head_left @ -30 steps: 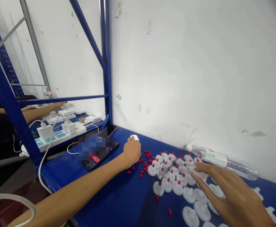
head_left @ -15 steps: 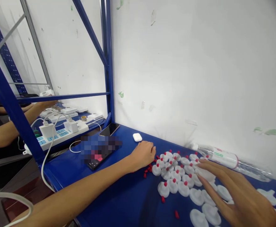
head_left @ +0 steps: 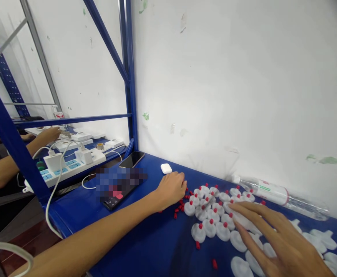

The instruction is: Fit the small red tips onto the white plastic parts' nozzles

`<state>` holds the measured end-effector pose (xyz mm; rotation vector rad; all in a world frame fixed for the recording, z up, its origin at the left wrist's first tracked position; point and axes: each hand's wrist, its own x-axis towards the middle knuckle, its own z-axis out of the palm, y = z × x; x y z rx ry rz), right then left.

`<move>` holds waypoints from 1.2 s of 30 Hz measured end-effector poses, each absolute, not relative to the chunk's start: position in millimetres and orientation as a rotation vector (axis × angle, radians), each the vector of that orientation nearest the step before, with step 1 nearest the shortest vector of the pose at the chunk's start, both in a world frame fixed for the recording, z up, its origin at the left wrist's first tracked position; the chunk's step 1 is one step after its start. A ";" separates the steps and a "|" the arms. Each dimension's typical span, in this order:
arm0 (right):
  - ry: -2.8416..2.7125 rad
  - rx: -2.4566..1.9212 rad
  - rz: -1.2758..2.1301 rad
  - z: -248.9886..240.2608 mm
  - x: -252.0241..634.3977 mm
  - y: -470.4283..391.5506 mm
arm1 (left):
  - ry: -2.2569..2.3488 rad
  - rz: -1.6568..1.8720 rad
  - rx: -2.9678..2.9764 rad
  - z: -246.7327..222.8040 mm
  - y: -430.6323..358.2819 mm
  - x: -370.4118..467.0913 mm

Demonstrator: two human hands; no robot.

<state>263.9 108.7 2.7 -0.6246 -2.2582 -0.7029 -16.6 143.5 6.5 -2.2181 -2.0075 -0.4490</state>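
Observation:
My left hand (head_left: 172,189) rests on the blue tabletop with its fingers curled in, beside a scatter of small red caps (head_left: 180,208). Whatever it may hold is hidden. Over the right side of a cluster of white round pieces (head_left: 213,215) hovers my right hand (head_left: 280,231), fingers stretched and thumb apart. Its fingertips are close to a white piece partly hidden beneath them. Many pieces in the cluster carry a red cap on their tip. White pieces without visible caps (head_left: 238,241) lie nearer to me. A loose red cap (head_left: 214,264) is at the front.
A clear plastic bottle (head_left: 283,195) lies along the wall. A white earbud case (head_left: 166,168), a phone (head_left: 131,159) and a partly blurred phone (head_left: 115,198) are to the left. Beyond the blue frame (head_left: 129,77), a co-worker's hand (head_left: 50,134) is above white boxes, near a power strip (head_left: 70,168).
My right hand has shifted slightly left over the white pieces, uncovering a red cap near the bottle. My left hand stays curled in place. The co-worker's hand has moved left and down.

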 end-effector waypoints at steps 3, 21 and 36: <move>-2.246 -0.684 -0.580 2.6 254.1 99.3 | -2.010 -0.427 -2.226 5.9 144.5 -17.2; -2.286 -0.432 -0.108 2.1 205.1 64.7 | -2.013 -0.369 -2.237 9.7 147.5 -17.8; -2.285 -1.003 -0.209 9.0 248.8 94.3 | -2.003 -0.394 -2.225 19.2 145.2 -15.4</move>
